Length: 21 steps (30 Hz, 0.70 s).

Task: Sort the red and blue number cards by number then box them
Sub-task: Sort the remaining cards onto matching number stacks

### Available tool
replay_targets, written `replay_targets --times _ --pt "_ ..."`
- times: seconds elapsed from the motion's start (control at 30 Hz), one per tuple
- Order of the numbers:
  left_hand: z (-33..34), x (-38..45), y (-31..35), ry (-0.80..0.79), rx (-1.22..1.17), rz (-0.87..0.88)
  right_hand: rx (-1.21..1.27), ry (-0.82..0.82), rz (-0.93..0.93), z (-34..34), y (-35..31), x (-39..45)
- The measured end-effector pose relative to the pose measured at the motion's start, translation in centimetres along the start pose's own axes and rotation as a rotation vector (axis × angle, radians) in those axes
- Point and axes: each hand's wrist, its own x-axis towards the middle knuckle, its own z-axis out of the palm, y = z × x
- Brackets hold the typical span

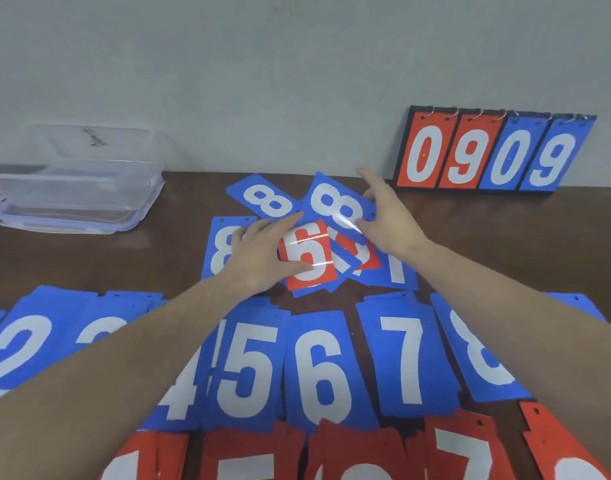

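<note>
A loose heap of cards lies mid-table. My right hand (387,216) pinches a blue 8 card (337,204) by its right edge, lifted over the heap. My left hand (262,254) rests with straight fingers on a red 5 card (309,259). Another blue 8 card (264,199) lies behind them, and a third blue 8 (221,251) sits half under my left hand. Nearer to me runs a row of blue cards: 2 (16,344), 5 (248,362), 6 (323,372), 7 (402,355), 8 (477,351). A row of red cards (463,452) lines the near edge.
A clear plastic box (72,188) with its lid stands at the back left of the brown table (504,237). A flip scoreboard (491,154) showing 0909 leans against the wall at the back right.
</note>
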Motion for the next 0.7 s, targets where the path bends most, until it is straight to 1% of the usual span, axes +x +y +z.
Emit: replay_targets --times 0.03,0.13,0.2,0.23,0.3,0.37,0.47,0.57,0.7 --pt "-0.2 -0.2 0.3 0.006 -0.078 -0.002 0.084 0.048 0.018 -0.3 -0.2 -0.5" --pt "-0.6 -1.0 1.3 0.038 -0.460 -0.038 0.403 0.168 0.168 -1.4 -0.3 -2.0" --pt "-0.9 -1.6 2.1 0.098 -0.589 -0.047 0.640 0.197 0.281 -2.3 -0.2 -3.1" --pt "-1.0 -1.8 2.5 0.122 -0.642 -0.051 0.712 0.217 0.313 -2.9 -0.1 -3.7" --pt "-1.1 -2.3 3.1 0.123 -0.741 -0.063 0.775 0.256 0.343 -3.8 0.2 -5.0" --pt "-1.1 -3.0 3.6 0.095 -0.786 -0.085 0.786 0.256 0.349 -4.8 0.4 -6.4" --pt "-1.1 -4.3 4.6 0.087 -0.798 -0.089 0.742 0.195 0.331 -5.9 0.8 -8.9" --pt "-0.8 -5.8 5.7 0.102 -0.724 -0.053 0.714 0.128 0.327 -6.5 1.6 -11.0" --pt "-0.2 -7.7 7.4 0.090 -0.687 0.003 0.765 0.062 0.355 -7.4 3.0 -13.6"
